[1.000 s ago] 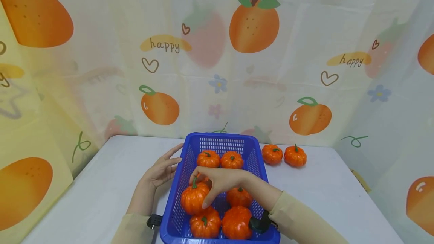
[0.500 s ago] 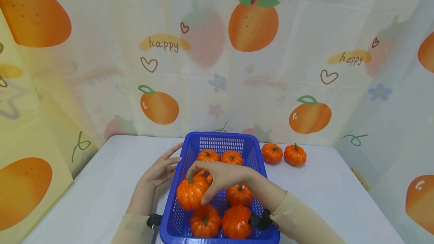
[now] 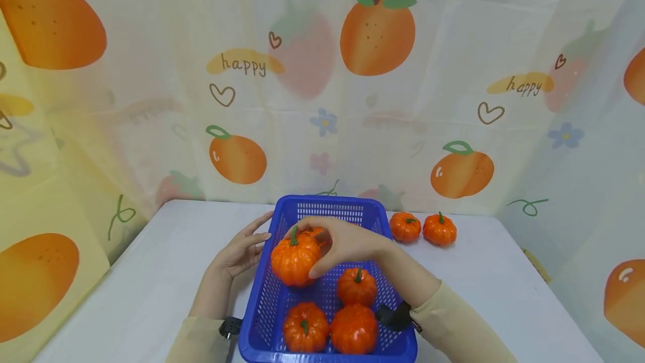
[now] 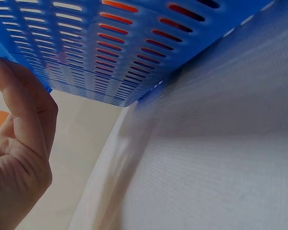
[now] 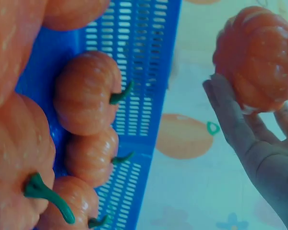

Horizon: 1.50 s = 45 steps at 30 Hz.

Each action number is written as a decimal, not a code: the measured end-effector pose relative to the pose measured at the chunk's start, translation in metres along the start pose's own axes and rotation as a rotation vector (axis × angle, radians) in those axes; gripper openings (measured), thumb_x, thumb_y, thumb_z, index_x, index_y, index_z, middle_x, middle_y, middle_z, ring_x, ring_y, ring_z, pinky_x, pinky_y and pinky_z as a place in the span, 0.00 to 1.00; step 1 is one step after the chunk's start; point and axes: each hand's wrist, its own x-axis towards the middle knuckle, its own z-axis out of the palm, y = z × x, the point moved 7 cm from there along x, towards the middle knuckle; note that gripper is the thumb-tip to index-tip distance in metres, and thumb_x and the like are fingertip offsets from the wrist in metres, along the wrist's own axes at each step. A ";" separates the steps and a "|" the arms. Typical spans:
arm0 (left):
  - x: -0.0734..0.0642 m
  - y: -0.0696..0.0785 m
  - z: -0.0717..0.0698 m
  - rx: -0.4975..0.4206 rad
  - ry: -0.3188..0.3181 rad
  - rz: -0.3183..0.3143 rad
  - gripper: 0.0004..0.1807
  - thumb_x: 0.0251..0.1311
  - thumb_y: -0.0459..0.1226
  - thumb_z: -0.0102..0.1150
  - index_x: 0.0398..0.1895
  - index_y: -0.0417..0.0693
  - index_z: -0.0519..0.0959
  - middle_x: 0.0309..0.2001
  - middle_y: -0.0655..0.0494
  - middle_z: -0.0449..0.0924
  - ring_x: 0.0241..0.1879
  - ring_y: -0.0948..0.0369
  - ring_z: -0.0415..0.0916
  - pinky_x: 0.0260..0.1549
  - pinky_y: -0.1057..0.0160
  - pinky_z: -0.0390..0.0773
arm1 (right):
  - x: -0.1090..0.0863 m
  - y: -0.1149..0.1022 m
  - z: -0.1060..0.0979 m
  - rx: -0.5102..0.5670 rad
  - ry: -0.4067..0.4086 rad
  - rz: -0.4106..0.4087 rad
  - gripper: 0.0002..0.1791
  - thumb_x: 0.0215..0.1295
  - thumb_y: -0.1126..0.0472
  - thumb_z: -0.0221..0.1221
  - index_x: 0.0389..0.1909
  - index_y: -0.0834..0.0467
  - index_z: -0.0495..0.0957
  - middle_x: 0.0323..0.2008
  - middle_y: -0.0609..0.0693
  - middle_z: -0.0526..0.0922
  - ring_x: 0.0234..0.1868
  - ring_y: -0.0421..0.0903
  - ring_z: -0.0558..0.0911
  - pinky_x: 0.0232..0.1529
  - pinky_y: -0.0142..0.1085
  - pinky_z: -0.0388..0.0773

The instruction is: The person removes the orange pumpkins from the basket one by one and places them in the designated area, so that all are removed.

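My right hand (image 3: 347, 244) grips a small orange pumpkin (image 3: 295, 260) with a green stem, holding it above the left part of the blue plastic basket (image 3: 330, 200). In the right wrist view, fingers and thumb span the pumpkin (image 5: 257, 60) beyond the basket wall. Beneath, the basket holds several more pumpkins, among them a front left one (image 3: 305, 327), a front right one (image 3: 354, 329) and one behind it (image 3: 356, 287); those at the back are partly hidden by my right hand. My left hand (image 3: 243, 250) rests its loosely spread fingers against the basket's left side.
Two more pumpkins, one (image 3: 405, 227) beside the other (image 3: 440, 230), sit on the white table (image 3: 478, 290) right of the basket. A fruit-printed curtain (image 3: 297, 144) hangs behind the table and along both sides. Each wrist wears a black strap.
My right hand has lifted the pumpkin from over the front left one and carried it toward the back of the basket. My left hand stays in place.
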 end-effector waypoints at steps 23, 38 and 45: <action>0.000 0.000 -0.004 -0.023 -0.013 0.012 0.36 0.73 0.32 0.46 0.79 0.59 0.48 0.45 0.59 0.83 0.37 0.65 0.84 0.36 0.69 0.86 | -0.050 0.020 -0.087 0.165 0.384 0.002 0.38 0.56 0.63 0.68 0.68 0.49 0.65 0.71 0.51 0.66 0.71 0.58 0.68 0.62 0.49 0.79; 0.000 0.000 -0.003 -0.024 -0.022 0.018 0.36 0.73 0.32 0.46 0.80 0.58 0.47 0.46 0.58 0.83 0.36 0.64 0.84 0.35 0.69 0.86 | -0.112 0.070 -0.129 0.042 0.642 0.157 0.40 0.58 0.58 0.67 0.71 0.49 0.62 0.73 0.54 0.61 0.71 0.66 0.66 0.61 0.53 0.79; 0.001 0.000 -0.003 -0.017 -0.017 0.011 0.36 0.72 0.33 0.47 0.79 0.58 0.48 0.47 0.58 0.83 0.37 0.64 0.85 0.35 0.68 0.86 | -0.148 0.092 -0.150 0.006 0.754 0.258 0.42 0.59 0.57 0.67 0.73 0.53 0.59 0.76 0.57 0.56 0.70 0.69 0.65 0.65 0.55 0.75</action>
